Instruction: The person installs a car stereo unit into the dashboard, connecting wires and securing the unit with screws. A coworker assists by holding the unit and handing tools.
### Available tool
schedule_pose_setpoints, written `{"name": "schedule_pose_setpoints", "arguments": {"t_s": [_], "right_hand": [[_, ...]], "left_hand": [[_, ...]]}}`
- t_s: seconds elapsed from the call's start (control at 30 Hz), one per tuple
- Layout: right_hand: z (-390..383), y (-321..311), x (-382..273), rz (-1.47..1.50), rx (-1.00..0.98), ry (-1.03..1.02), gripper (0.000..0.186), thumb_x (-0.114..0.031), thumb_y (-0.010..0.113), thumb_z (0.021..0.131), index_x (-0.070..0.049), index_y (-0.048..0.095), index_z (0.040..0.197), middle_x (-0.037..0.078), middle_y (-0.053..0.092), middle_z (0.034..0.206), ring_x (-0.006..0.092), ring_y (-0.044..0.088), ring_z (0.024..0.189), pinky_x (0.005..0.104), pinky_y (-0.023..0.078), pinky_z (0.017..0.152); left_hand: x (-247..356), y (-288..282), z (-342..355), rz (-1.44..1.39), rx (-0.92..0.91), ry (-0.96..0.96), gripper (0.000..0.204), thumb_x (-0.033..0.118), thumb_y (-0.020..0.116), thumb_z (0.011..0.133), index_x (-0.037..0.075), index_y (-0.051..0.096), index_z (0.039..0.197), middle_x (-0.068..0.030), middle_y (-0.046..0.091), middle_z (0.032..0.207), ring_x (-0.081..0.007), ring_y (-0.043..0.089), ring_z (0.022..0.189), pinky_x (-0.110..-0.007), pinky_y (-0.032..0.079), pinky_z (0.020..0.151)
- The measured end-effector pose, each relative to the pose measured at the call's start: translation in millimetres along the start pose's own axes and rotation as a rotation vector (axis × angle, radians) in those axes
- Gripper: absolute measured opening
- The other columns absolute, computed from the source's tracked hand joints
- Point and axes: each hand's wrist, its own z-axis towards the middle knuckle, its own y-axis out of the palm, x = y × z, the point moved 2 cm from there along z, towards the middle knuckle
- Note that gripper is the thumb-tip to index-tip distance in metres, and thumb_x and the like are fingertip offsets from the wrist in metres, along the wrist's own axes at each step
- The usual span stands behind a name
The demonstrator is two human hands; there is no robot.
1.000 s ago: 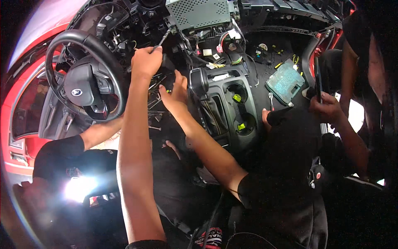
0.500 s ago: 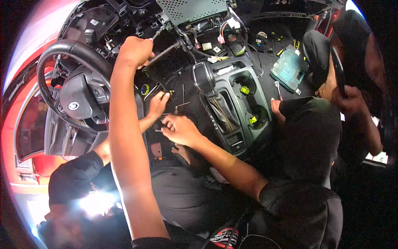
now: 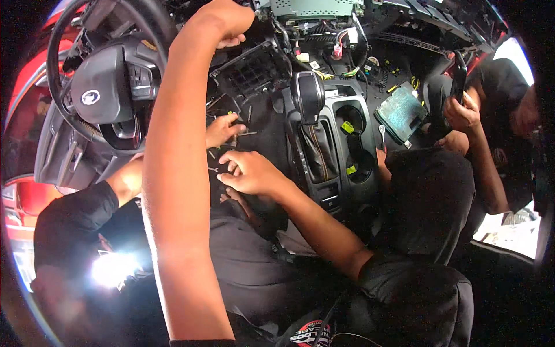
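Note:
My left hand (image 3: pixel 228 23) is a closed fist at the top, by the opened dashboard; what it grips, if anything, is hidden. My right hand (image 3: pixel 250 173) hovers over the floor left of the centre console, fingers loosely curled and apart, with nothing visible in them. Close to its fingertips shows the end of a small spanner (image 3: pixel 214 169). Another person's hand (image 3: pixel 221 130) reaches in from the left, beside loose slim metal tools (image 3: pixel 248 133) on the dark floor. Behind my left hand lies a black ribbed panel (image 3: pixel 248 72) in the footwell.
The steering wheel (image 3: pixel 95 78) stands at left, the gear selector (image 3: pixel 308 95) on the console (image 3: pixel 347 92). A teal tool case (image 3: pixel 400 115) and a ratchet (image 3: pixel 381 136) lie to its right. Another person holds a phone (image 3: pixel 459 75). Loose wires (image 3: pixel 338 49) hang below a perforated metal unit (image 3: pixel 312 8).
The whole view has shifted, with the steering wheel now higher. My left hand appears farther up and right in the picture. The other person's phone is raised more.

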Motion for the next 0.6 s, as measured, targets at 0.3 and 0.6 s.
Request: {"name": "schedule_pose_setpoints", "arguments": {"t_s": [0.3, 0.6], "right_hand": [[-4, -11, -17, -0.005, -0.158, 0.002, 0.047, -0.033, 0.070, 0.082, -0.001, 0.061, 0.115, 0.021, 0.069, 0.096, 0.0304, 0.070, 0.086, 0.0371, 0.054, 0.074], [-7, -6, -17, -0.077, -0.295, -0.109, 0.053, -0.040, 0.069, 0.080, -0.004, 0.061, 0.117, 0.020, 0.069, 0.096, 0.0346, 0.069, 0.088, 0.0405, 0.053, 0.079]], "left_hand": [[24, -11, -46, 0.031, 0.070, -0.147, 0.029, 0.011, 0.046, 0.086, -0.005, 0.062, 0.068, -0.0139, 0.060, 0.058, -0.0211, 0.053, 0.043, -0.035, 0.042, 0.046], [20, -14, -48, 0.046, 0.076, -0.162, 0.031, 0.013, 0.045, 0.088, -0.003, 0.062, 0.067, -0.0134, 0.060, 0.058, -0.0210, 0.052, 0.043, -0.036, 0.042, 0.046]]}}
